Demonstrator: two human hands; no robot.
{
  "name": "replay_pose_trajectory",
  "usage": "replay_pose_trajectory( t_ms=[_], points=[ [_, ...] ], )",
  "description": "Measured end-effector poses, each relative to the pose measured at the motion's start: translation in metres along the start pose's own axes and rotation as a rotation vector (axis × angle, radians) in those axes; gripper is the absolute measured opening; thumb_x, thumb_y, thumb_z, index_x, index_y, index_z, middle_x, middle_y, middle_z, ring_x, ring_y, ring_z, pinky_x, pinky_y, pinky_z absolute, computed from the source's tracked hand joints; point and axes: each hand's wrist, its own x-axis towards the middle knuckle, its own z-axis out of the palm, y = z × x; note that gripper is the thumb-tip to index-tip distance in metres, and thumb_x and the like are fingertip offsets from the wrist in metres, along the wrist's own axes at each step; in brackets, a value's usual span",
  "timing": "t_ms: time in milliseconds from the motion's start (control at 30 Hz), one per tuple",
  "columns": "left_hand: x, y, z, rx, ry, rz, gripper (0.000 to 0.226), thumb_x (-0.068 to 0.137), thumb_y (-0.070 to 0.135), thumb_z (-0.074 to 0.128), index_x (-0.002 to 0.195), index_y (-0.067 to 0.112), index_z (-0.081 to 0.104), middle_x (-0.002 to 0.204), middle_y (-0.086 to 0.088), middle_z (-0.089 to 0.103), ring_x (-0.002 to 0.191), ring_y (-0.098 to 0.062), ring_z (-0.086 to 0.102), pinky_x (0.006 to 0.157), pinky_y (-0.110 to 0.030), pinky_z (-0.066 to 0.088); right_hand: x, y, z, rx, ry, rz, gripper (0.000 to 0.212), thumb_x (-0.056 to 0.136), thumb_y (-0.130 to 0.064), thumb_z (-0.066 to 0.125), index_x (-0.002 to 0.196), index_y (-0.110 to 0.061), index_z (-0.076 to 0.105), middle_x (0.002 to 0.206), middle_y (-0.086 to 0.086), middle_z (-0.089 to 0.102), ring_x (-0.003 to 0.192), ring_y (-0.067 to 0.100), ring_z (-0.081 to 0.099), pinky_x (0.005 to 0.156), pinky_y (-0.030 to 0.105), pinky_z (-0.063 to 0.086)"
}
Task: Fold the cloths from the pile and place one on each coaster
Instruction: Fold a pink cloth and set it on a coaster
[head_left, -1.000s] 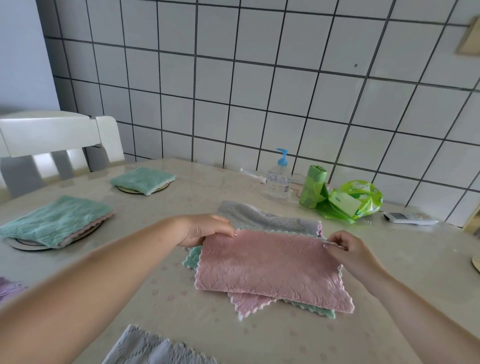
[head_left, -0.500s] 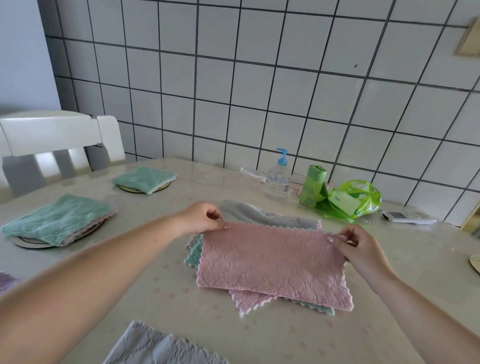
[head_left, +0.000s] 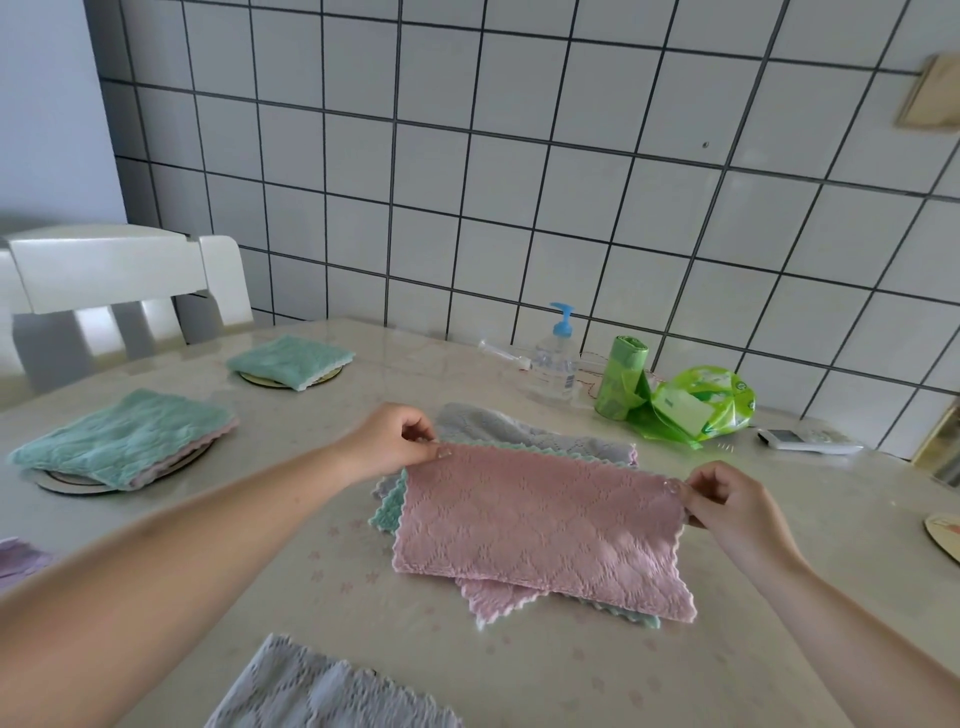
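Table (head_left: 311, 613) | left hand (head_left: 387, 441), right hand (head_left: 727, 499) pinch pink cloth (head_left: 535, 525) corners

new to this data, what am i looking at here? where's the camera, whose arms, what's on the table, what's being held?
No robot here: a person wears one wide-angle camera on the head, looking forward and down, so the arms are the wearer's own. The left hand and right hand each pinch a far corner of a folded pink cloth, which lies on a pile of cloths on the table. To the left, two folded green cloths rest on round coasters. A bare coaster shows at the right edge. By the tiled wall stand a pump bottle, green bags and a remote. A chair stands far left.
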Motion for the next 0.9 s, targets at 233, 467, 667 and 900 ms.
replay_pose_trajectory(
  t_ms=[233,467,667,900],
  points=[
    [-0.006,0.004,-0.013,-0.018,0.042,0.021,0.019,0.074,0.015,0.077,0.07,0.021,0.06,0.066,0.003,0.059,0.063,-0.01,0.051,0.065,-0.024,0.041,-0.002,-0.008,-0.012,0.026,0.015,-0.022,0.021,0.08,-0.009,0.069,0.07,-0.028,0.065,0.065,0.001,0.07,0.069,0.027,0.068,0.08,0.052,0.054],
    [-0.03,0.036,-0.026,-0.29,0.074,-0.033,0.01,0.082,0.01,0.068,0.083,0.013,0.06,0.072,0.001,0.056,0.067,-0.009,0.053,0.065,-0.02,0.05,-0.014,-0.029,-0.03,0.122,0.086,-0.098,0.015,0.084,-0.005,0.066,0.075,-0.017,0.061,0.066,0.003,0.068,0.06,0.009,0.066,0.075,0.041,0.057],
    [-0.037,0.066,-0.037,-0.478,0.068,-0.053,0.014,0.084,0.015,0.066,0.097,0.014,0.06,0.079,0.002,0.057,0.071,-0.009,0.055,0.066,-0.023,0.051,-0.024,-0.062,-0.043,0.234,0.207,-0.166,0.017,0.088,-0.011,0.06,0.077,-0.024,0.058,0.076,0.001,0.059,0.051,0.003,0.055,0.052,0.024,0.056],
    [-0.02,0.039,-0.01,-0.096,-0.047,-0.307,0.011,0.084,0.016,0.067,0.088,0.017,0.057,0.074,0.002,0.054,0.059,-0.009,0.049,0.045,-0.017,0.042,-0.021,-0.035,-0.021,0.221,-0.025,0.23,0.006,0.088,-0.009,0.061,0.081,-0.009,0.061,0.065,0.005,0.053,0.053,0.018,0.049,0.051,0.025,0.046]
  ],
)
